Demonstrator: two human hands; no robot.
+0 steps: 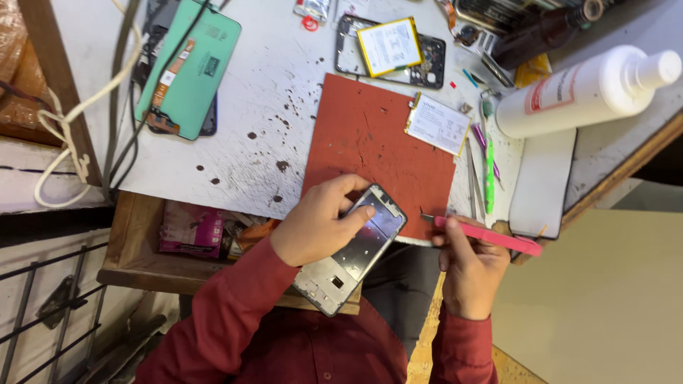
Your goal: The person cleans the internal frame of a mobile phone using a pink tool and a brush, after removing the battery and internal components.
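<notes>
Grey metal shows along the edges of the phone frame (356, 249), a stripped shell with a dark, glossy inner panel, a small square cutout near its lower end and rounded corners. It lies tilted, its upper end over the near edge of the red mat (370, 142) and its lower end hanging off the bench (242, 121) above the person's lap. The left hand (316, 224) grips it from the left side, fingers (356, 213) curled over the upper part and the thumb lying across the panel.

Further left on the bench, a teal phone back (188, 67) lies with an orange flex strip on it, and cables trail off the edge. At the top, beyond the mat, an opened phone (391, 50) shows its yellow-edged battery; a loose white battery (437, 122) sits on the mat's right corner.

The right hand (466, 267) is just right of the frame, fingers closed on a pink tool (491, 237) whose small metal tip points left toward the frame's edge, not touching it. Above, green tweezers (489, 174) and a white bottle (590, 89) lie on the bench.
</notes>
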